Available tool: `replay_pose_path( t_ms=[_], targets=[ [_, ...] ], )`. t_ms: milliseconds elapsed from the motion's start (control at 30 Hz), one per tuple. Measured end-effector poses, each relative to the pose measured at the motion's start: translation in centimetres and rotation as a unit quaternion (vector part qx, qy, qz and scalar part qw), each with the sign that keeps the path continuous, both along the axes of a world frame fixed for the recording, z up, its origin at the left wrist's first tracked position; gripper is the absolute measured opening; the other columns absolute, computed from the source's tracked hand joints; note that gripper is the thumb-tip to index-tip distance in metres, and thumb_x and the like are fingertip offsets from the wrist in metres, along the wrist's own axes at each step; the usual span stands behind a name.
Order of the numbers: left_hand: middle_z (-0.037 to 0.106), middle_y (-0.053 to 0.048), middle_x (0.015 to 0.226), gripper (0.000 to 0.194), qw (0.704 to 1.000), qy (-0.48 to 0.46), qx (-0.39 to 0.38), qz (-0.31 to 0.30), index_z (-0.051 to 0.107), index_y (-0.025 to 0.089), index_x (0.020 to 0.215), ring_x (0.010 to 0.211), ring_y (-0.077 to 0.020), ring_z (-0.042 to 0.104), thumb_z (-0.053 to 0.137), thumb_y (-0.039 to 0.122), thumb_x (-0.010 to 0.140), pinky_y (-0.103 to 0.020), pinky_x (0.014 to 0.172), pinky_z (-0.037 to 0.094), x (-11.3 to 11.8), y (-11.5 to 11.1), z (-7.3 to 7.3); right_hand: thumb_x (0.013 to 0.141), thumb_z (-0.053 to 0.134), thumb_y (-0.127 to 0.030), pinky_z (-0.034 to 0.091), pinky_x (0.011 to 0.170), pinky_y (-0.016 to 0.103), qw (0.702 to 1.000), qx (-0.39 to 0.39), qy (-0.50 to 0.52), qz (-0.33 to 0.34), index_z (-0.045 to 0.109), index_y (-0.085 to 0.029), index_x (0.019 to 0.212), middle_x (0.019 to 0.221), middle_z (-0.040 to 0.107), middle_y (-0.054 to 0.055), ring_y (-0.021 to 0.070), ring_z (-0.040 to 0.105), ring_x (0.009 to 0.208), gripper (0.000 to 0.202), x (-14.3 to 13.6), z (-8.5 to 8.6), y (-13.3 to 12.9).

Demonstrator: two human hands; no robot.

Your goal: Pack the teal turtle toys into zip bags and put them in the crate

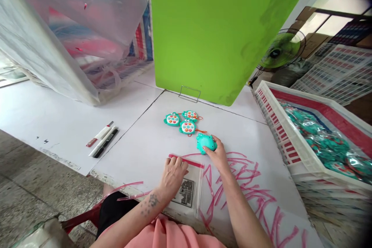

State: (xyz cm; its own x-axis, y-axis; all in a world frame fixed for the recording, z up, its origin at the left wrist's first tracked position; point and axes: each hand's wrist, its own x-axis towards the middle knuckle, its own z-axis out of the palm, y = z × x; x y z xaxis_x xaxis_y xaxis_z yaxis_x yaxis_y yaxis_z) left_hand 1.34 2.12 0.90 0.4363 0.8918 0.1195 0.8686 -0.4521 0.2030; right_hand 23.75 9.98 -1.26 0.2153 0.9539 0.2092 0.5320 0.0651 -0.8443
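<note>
My right hand grips a teal animal-shaped toy, its plain rounded back facing up, thumb on top. Under my left hand lies a clear plastic bag with a red strip along its top edge and a printed black label block. The left fingers are curled onto the bag near that strip; their tips are partly hidden. Just beyond the hands are three similar toys, including a button-faced toy with coloured buttons and an orange cord.
Pink-red strips lie scattered on the white table at the right. Several pens rest at the left. A green board stands behind. White crates flank the table; the right crate holds bagged teal toys.
</note>
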Motion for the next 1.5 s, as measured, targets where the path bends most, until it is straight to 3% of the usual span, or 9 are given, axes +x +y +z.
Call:
replay_pose_path(
  t_ms=[200,367,467,667,833,1067,1200,1333,1500],
  targets=[
    [0.059,-0.003,0.092,0.009,0.994,-0.069,0.059,-0.060,0.056,0.019,0.091,0.092,-0.0219,0.051,0.049,0.016,0.094,-0.046,0.101,0.036,-0.3,-0.3,-1.0,0.080,0.063,-0.039,0.042,0.101,0.044,0.998,0.013,-0.019,0.053,0.045,-0.019,0.135,0.133,0.054,0.013,0.0277,0.052,0.118,0.061,-1.2,1.8,-2.6],
    [0.060,-0.004,0.088,0.013,0.991,-0.127,0.024,-0.046,0.056,0.018,0.088,0.086,-0.0216,0.051,0.046,0.018,0.096,-0.042,0.091,0.043,-0.6,-0.3,-1.3,0.084,0.059,-0.031,0.041,0.103,0.046,0.990,0.104,-0.088,0.040,0.044,-0.022,0.137,0.130,0.055,0.013,0.0275,0.052,0.118,0.056,-2.3,2.6,-3.2],
    [0.062,-0.006,0.096,0.011,0.987,-0.156,-0.016,-0.017,0.057,0.017,0.102,0.093,-0.0239,0.052,0.052,0.021,0.093,-0.041,0.087,0.045,-0.6,-0.2,-1.3,0.079,0.061,-0.026,0.041,0.104,0.047,0.990,0.050,-0.086,0.098,0.048,-0.024,0.132,0.130,0.057,0.010,0.0279,0.053,0.118,0.055,-2.3,2.6,-3.0],
    [0.062,-0.007,0.102,0.053,0.975,-0.214,-0.059,0.000,0.035,0.017,0.140,0.098,-0.0240,0.051,0.054,0.021,0.091,-0.044,0.092,0.044,-0.8,0.0,-1.3,0.080,0.064,-0.030,0.046,0.098,0.039,0.994,0.043,0.030,0.094,0.049,-0.023,0.124,0.123,0.058,0.009,0.0242,0.058,0.110,0.047,-2.1,2.8,-3.4],
    [0.061,-0.007,0.102,0.065,0.971,-0.232,-0.054,0.000,0.019,0.019,0.149,0.098,-0.0248,0.051,0.051,0.022,0.093,-0.046,0.093,0.044,-0.9,-0.2,-1.7,0.079,0.062,-0.023,0.039,0.105,0.043,0.991,0.011,-0.017,0.135,0.052,-0.024,0.125,0.126,0.057,0.008,0.0251,0.053,0.118,0.047,-1.8,3.0,-3.5],
    [0.062,-0.008,0.104,0.076,0.963,-0.264,-0.058,-0.007,0.003,0.018,0.153,0.097,-0.0250,0.051,0.049,0.020,0.092,-0.046,0.092,0.044,-1.1,-0.1,-1.8,0.076,0.074,-0.031,0.047,0.093,0.035,0.949,-0.088,0.138,0.270,0.057,-0.024,0.119,0.107,0.061,0.005,0.0207,0.059,0.099,0.047,-0.3,5.8,-4.9],
    [0.061,-0.013,0.110,0.053,0.969,-0.239,-0.056,-0.017,0.031,0.012,0.144,0.100,-0.0258,0.050,0.046,0.021,0.094,-0.044,0.092,0.043,-1.2,0.0,-1.4,0.073,0.079,-0.030,0.049,0.088,0.035,0.890,-0.171,0.183,0.381,0.063,-0.022,0.111,0.101,0.064,0.005,0.0218,0.059,0.096,0.042,0.2,7.0,-5.6],
    [0.062,-0.009,0.098,0.024,0.981,-0.186,-0.049,-0.036,0.061,0.016,0.106,0.094,-0.0242,0.051,0.041,0.026,0.098,-0.042,0.088,0.042,-1.0,-0.1,-0.6,0.076,0.075,-0.033,0.049,0.094,0.037,0.921,-0.134,0.265,0.253,0.057,-0.025,0.124,0.115,0.064,0.006,0.0228,0.060,0.105,0.051,-1.0,5.6,-4.8],
    [0.063,-0.006,0.098,0.025,0.982,-0.182,-0.022,-0.042,0.058,0.021,0.116,0.093,-0.0222,0.051,0.041,0.026,0.099,-0.040,0.088,0.039,-1.1,-0.1,-0.6,0.080,0.069,-0.042,0.039,0.109,0.045,0.948,-0.122,0.187,0.228,0.052,-0.022,0.137,0.136,0.056,0.007,0.0261,0.052,0.124,0.062,-2.5,3.6,-2.8]
  ],
)
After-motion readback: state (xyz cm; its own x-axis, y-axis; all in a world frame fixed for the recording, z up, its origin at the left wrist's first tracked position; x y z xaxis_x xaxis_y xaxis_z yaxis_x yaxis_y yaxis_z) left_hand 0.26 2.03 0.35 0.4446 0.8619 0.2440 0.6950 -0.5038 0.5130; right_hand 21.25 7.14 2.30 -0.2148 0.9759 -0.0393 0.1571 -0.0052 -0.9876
